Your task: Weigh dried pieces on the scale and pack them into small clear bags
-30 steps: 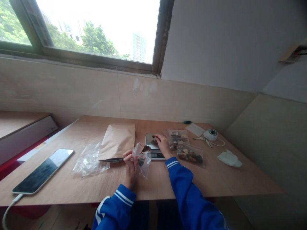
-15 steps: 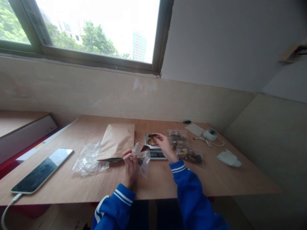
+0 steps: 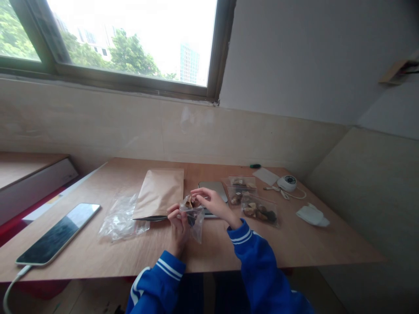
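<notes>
My left hand [image 3: 177, 220] is closed on the rim of a small clear plastic bag [image 3: 195, 219], holding its mouth up above the wooden table [image 3: 225, 248]. My right hand [image 3: 211, 202] pinches a brown dried piece [image 3: 190, 202] right at the bag's opening. Behind the hands lies a small digital scale [image 3: 214, 190] with a bare steel plate. A brown paper pouch [image 3: 159, 192] lies flat to the left of the scale. Two clear bags filled with dark dried pieces [image 3: 259, 209] lie to the right.
A pile of empty clear bags [image 3: 121, 216] lies left of the pouch. A tablet [image 3: 59, 233] with a white cable sits at the table's left front corner. At the right are a small white round device [image 3: 287, 183], a white card and a white cloth [image 3: 312, 216].
My right hand lifted the dried piece off the scale plate and carried it left to the mouth of the bag. The left hand kept still with the bag.
</notes>
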A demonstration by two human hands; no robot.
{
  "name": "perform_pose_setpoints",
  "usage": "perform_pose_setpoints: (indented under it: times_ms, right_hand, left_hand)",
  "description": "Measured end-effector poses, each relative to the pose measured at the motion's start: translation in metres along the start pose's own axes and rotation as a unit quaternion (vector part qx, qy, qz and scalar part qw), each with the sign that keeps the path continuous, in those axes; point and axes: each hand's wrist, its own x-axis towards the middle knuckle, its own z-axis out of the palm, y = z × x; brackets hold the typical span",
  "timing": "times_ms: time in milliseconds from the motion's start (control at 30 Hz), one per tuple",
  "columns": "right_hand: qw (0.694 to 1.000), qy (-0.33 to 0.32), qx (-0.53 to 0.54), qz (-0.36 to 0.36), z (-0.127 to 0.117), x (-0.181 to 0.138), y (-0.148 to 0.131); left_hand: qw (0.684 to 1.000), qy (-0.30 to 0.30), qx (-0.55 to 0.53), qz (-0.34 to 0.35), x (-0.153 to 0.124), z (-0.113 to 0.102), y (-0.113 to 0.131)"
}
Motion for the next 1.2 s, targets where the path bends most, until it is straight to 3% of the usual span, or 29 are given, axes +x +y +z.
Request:
perform_pose_setpoints:
  times_ms: [333, 467, 567, 733, 967, 1200]
  right_hand:
    - [0.987, 0.088, -0.131, 0.019, -0.003, 0.000, 0.035]
    - [0.986, 0.070, -0.131, 0.071, 0.000, -0.002, 0.046]
    - [0.992, 0.058, -0.089, 0.070, 0.003, -0.004, 0.044]
    - [0.993, 0.103, -0.044, 0.047, 0.004, -0.005, 0.021]
    - [0.996, -0.042, 0.074, 0.016, 0.010, -0.014, -0.004]
    - [0.989, 0.143, -0.037, 0.021, 0.002, -0.011, 0.017]
  left_hand:
    - [1.000, 0.004, 0.012, 0.002, 0.000, 0.000, 0.000]
    - [1.000, 0.020, -0.003, -0.001, 0.003, -0.001, 0.007]
    - [0.999, 0.039, -0.005, 0.001, 0.006, 0.000, 0.011]
    - [0.999, 0.046, -0.013, -0.002, 0.006, 0.000, 0.010]
    - [0.997, 0.054, -0.046, -0.012, 0.002, 0.000, 0.004]
    - [0.998, 0.047, -0.031, -0.013, 0.002, -0.001, 0.004]
